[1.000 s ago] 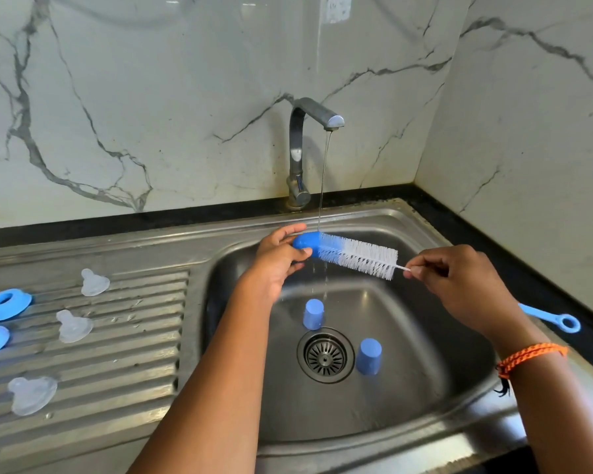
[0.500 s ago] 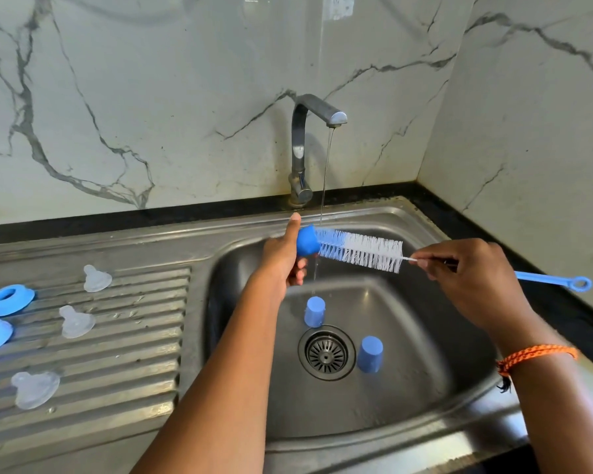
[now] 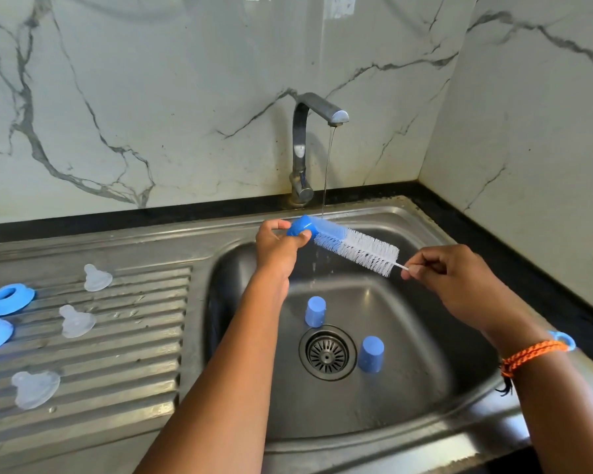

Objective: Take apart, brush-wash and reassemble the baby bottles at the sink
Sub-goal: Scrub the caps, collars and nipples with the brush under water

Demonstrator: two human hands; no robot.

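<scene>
Both hands raised: left hand (image 3: 278,246) fingers curled, gripping; right hand (image 3: 451,280) fingertips pinching.

Left hand (image 3: 277,246): grips a blue cap (image 3: 300,227) fitted over the brush's tip.
Right hand (image 3: 459,280): pinches the bottle brush (image 3: 360,249) by its wire stem.
Tap (image 3: 317,111): thin stream falls onto the bristles.
Sink (image 3: 408,398): two blue caps (image 3: 315,311) stand by the drain.
Drainboard (image 3: 134,336): three clear teats (image 3: 77,321), two blue collars (image 3: 10,298).
</scene>
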